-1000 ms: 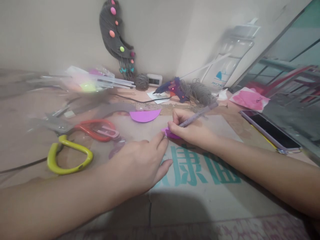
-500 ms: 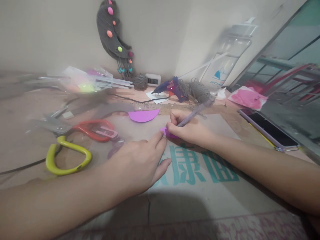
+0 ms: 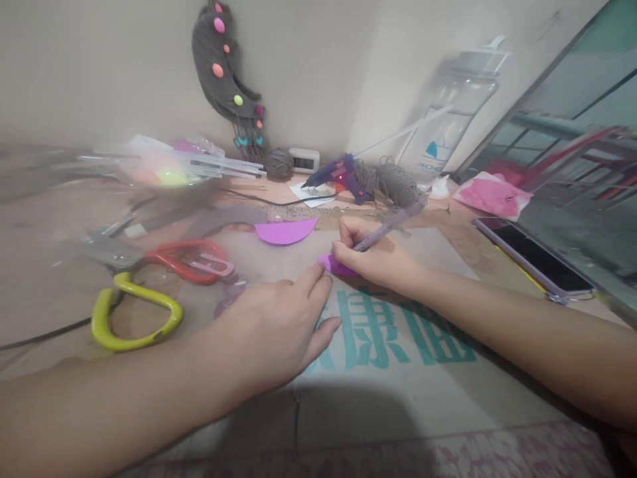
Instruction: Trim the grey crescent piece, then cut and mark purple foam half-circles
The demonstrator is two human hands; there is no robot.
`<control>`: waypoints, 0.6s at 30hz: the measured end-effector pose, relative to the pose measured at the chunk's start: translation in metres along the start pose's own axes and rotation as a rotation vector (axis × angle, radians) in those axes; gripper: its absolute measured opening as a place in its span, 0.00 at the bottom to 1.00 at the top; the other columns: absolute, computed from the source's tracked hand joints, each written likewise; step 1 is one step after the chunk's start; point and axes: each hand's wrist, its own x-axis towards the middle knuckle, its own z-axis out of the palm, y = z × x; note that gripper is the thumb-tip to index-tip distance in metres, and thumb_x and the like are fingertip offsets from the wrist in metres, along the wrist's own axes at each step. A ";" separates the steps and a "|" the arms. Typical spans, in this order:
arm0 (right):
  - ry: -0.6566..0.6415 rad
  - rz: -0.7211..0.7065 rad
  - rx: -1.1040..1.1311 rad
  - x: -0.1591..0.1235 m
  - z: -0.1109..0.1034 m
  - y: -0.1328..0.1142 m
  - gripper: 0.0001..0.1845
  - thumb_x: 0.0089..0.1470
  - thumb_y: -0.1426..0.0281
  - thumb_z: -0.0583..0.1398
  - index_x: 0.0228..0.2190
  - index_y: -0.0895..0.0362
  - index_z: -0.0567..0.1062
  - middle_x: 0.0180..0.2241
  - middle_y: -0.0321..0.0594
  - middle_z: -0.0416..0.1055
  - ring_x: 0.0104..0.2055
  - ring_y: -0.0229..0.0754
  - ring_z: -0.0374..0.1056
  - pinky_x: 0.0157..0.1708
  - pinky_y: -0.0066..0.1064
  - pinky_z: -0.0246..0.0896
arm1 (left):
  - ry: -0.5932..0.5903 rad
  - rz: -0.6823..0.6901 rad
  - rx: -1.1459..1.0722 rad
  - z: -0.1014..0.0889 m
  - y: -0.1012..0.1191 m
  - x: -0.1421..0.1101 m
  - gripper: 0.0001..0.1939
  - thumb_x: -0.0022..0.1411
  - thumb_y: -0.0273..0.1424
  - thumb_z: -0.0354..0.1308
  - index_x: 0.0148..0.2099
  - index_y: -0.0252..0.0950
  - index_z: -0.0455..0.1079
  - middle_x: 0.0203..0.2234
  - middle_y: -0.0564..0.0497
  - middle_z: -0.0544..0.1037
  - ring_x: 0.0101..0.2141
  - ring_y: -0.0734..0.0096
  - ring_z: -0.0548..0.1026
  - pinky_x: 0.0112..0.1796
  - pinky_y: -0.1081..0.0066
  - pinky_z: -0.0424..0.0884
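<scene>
My right hand (image 3: 371,252) is closed round a pen (image 3: 391,227), its writing end down over a small purple paper piece (image 3: 339,266) that the fingers partly cover. Flat on the printed sheet (image 3: 371,372), my left hand (image 3: 283,318) has its fingers stretched out, with the fingertips pressing the left edge of the same purple piece. Just beyond both hands lies a purple half-round paper piece (image 3: 286,231). To the left of my left hand are scissors with one red and one yellow handle (image 3: 137,318).
A glue gun (image 3: 343,176) with a lit red light rests at the back beside grey yarn (image 3: 393,182). Behind stands a clear bottle (image 3: 452,113). A phone (image 3: 537,255) lies right, a bowl of sticks (image 3: 169,169) back left. A decorated grey crescent (image 3: 213,66) leans on the wall.
Almost nothing differs. Both hands keep their places on the small purple piece, and the view has shifted very slightly.
</scene>
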 end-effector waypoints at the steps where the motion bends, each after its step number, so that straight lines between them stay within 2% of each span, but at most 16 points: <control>1: 0.019 0.011 -0.006 0.000 0.000 0.000 0.15 0.51 0.73 0.58 0.20 0.53 0.57 0.19 0.28 0.56 0.22 0.34 0.53 0.24 0.29 0.46 | 0.001 -0.001 0.000 0.000 0.000 0.000 0.27 0.73 0.41 0.41 0.61 0.29 0.66 0.53 0.35 0.75 0.36 0.57 0.82 0.31 0.62 0.77; 6: 0.122 0.053 0.015 0.000 -0.012 -0.001 0.16 0.55 0.68 0.59 0.21 0.53 0.58 0.18 0.28 0.58 0.23 0.34 0.56 0.26 0.29 0.49 | 0.007 -0.010 -0.010 0.000 0.000 0.000 0.25 0.72 0.41 0.44 0.61 0.30 0.66 0.56 0.35 0.74 0.37 0.60 0.82 0.32 0.66 0.77; 12: 0.113 0.053 0.125 0.002 -0.033 0.006 0.15 0.60 0.61 0.58 0.25 0.53 0.62 0.14 0.26 0.60 0.19 0.34 0.57 0.25 0.29 0.50 | 0.040 0.020 0.064 -0.001 0.002 -0.001 0.25 0.73 0.40 0.43 0.60 0.28 0.68 0.58 0.34 0.73 0.33 0.60 0.82 0.28 0.63 0.76; 18: 0.036 0.059 0.120 0.002 -0.029 0.013 0.14 0.61 0.61 0.58 0.26 0.54 0.65 0.16 0.26 0.63 0.18 0.32 0.55 0.23 0.28 0.49 | 0.143 0.233 0.108 0.005 0.000 -0.005 0.18 0.72 0.31 0.46 0.56 0.34 0.71 0.56 0.39 0.75 0.30 0.64 0.79 0.26 0.65 0.73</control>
